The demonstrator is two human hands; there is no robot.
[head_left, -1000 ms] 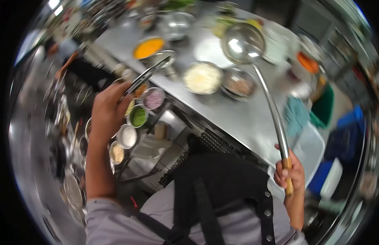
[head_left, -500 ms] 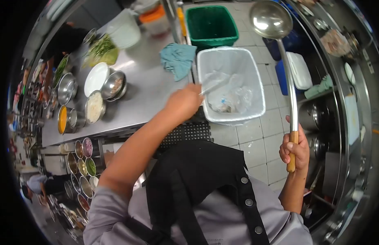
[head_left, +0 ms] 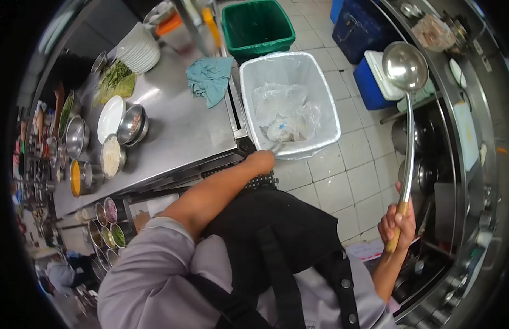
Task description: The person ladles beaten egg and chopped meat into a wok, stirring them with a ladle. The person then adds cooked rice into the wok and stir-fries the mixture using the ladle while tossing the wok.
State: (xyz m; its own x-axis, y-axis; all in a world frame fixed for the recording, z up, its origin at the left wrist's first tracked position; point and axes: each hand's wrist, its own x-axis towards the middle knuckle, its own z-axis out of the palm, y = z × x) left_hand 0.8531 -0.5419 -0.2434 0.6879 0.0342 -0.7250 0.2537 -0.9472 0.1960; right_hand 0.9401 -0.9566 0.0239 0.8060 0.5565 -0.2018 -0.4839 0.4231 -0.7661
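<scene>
My right hand (head_left: 397, 225) is closed round the wooden end of a long metal ladle (head_left: 409, 137), held upright at the right with its round bowl at the top. My left hand (head_left: 260, 162) is closed at the near edge of a white bin (head_left: 334, 123) lined with a clear bag. A short, faint part of the metal tongs (head_left: 276, 146) shows beyond its fingers, over the bin's rim; the rest is hidden. Crumpled plastic (head_left: 290, 112) lies inside the bin.
A steel table (head_left: 183, 126) at the left bears bowls, a white plate (head_left: 111, 118), stacked plates (head_left: 138, 52) and a teal cloth (head_left: 209, 79). Beyond the bin stands a green bin (head_left: 257, 49). Shelves with pots line the right. Another person (head_left: 61, 276) is at the lower left.
The view has swung from the table to the bins. My left hand has gone from beside the bowls, tongs in it, to the white bin's near edge. My right hand has kept the ladle.
</scene>
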